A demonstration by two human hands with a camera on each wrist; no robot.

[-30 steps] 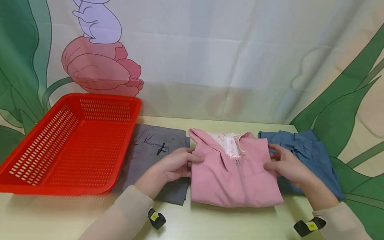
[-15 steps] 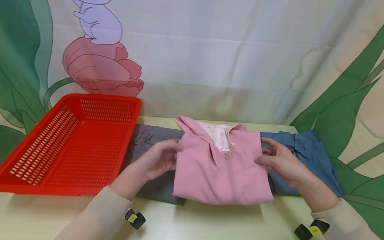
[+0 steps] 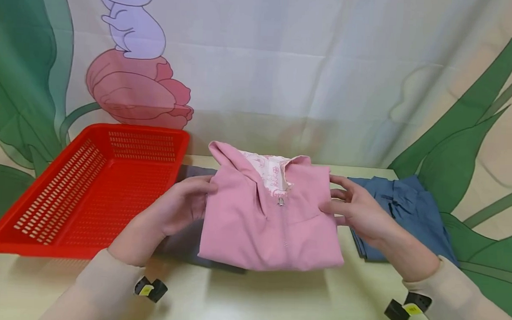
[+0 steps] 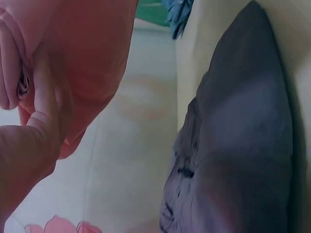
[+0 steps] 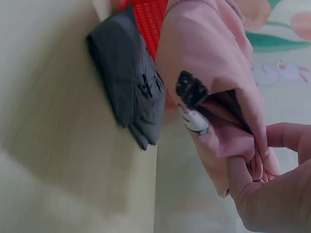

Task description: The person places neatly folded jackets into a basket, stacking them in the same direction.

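1. Folded pink jacket (image 3: 241, 220) held up off the surface (image 3: 272, 302), collar toward the printed curtain (image 3: 259, 80).
2. Left hand (image 3: 180, 204) pinches its left edge, thumb on the front; right hand (image 3: 360, 213) pinches the opposite edge.
3. Grey garment (image 3: 185, 242) lies on the surface, partly hidden behind jacket and left hand.
4. Blue garment (image 3: 415, 217) lies folded beyond the right hand.
5. Red basket (image 3: 119, 197) stands at far left.
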